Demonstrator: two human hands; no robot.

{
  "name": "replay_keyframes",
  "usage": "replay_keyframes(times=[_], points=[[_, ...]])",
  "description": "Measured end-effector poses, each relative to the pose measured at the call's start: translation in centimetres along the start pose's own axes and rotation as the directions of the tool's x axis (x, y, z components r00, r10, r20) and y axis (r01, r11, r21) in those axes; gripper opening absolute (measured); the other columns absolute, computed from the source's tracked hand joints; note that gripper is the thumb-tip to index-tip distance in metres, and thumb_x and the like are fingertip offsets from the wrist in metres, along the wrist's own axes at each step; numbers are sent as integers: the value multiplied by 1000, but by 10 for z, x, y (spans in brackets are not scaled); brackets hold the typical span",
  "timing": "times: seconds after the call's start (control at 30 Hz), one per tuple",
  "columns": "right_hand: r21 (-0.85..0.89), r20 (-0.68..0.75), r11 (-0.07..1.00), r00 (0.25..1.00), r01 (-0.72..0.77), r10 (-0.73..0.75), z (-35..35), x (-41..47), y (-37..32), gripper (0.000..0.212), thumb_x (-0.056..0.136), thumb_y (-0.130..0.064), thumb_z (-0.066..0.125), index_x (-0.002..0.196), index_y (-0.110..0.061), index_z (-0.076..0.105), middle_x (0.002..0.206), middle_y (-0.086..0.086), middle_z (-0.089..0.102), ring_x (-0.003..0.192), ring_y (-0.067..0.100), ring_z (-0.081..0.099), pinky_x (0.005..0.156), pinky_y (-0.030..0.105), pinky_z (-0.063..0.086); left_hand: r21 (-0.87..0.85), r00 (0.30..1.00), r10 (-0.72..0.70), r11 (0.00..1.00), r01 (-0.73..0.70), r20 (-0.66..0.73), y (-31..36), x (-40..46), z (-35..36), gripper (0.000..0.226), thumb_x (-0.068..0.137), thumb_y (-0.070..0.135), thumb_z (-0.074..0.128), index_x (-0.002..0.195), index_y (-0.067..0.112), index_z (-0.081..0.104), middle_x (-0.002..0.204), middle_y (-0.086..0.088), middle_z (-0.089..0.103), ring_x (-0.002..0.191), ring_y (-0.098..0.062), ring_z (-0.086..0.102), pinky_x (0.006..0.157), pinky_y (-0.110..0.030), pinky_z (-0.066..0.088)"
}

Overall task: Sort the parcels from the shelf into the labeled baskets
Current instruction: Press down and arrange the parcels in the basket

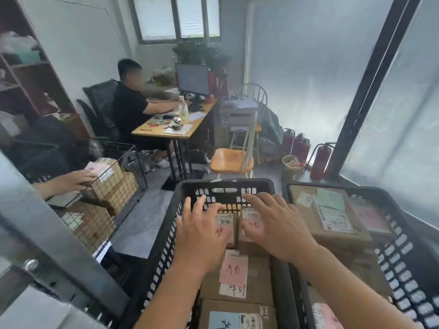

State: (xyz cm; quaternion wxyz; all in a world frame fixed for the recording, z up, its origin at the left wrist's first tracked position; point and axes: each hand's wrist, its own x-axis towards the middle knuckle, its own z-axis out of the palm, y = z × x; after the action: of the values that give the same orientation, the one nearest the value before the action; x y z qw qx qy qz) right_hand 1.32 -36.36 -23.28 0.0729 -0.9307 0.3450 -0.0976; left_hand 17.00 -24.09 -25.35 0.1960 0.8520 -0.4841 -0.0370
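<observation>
Cardboard parcels (249, 224) packed tight at far end of black basket (166, 233); left hand (202, 229) and right hand (270, 224) flat on top, fingers spread, gripping nothing. Risks: handwritten labels covered, misread destination; parcel wedged, slips on lift.

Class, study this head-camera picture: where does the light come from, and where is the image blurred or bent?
Head view: daylight glows hazily through the frosted panes at right; wide-angle distortion bows the dark window frame; the metal bar at lower left is blurred; both hands, left hand and right hand, stay fairly sharp.
</observation>
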Motion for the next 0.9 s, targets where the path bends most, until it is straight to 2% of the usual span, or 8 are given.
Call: replay_keyframes(times=[0.23,0.43,0.7,0.9], points=[[28,41,974,973,225,-226,-26,-22,5,71,97,-70,36,160,-47,16,157,-14,35,144,17,33,114,43,36,45,991,-84,995,89,-105,43,-47,-20,51,101,55,46,149,42,36,171,3,20,161,-24,-3,129,-55,17],[57,76,901,898,429,-433,-41,-46,-6,70,97,-72,35,159,-50,12,161,-14,32,147,18,30,118,46,33,116,946,-256,952,282,-198,57,-112,-34,49,101,55,42,148,42,37,170,3,21,161,-28,0,127,-59,16],[160,46,711,715,684,-698,-43,-101,-87,63,99,-68,39,156,-49,21,155,-18,39,143,14,34,117,43,33,73,780,-527,812,579,-337,57,-232,-70,48,99,53,49,146,45,37,169,6,25,160,-28,7,129,-55,17],[264,32,532,544,804,-838,-42,-165,-167,64,99,-68,41,158,-50,20,156,-18,37,146,14,32,117,43,33,-53,630,-637,721,691,-443,46,-342,-103,45,103,46,49,147,45,40,169,13,24,160,-20,7,129,-49,17]])
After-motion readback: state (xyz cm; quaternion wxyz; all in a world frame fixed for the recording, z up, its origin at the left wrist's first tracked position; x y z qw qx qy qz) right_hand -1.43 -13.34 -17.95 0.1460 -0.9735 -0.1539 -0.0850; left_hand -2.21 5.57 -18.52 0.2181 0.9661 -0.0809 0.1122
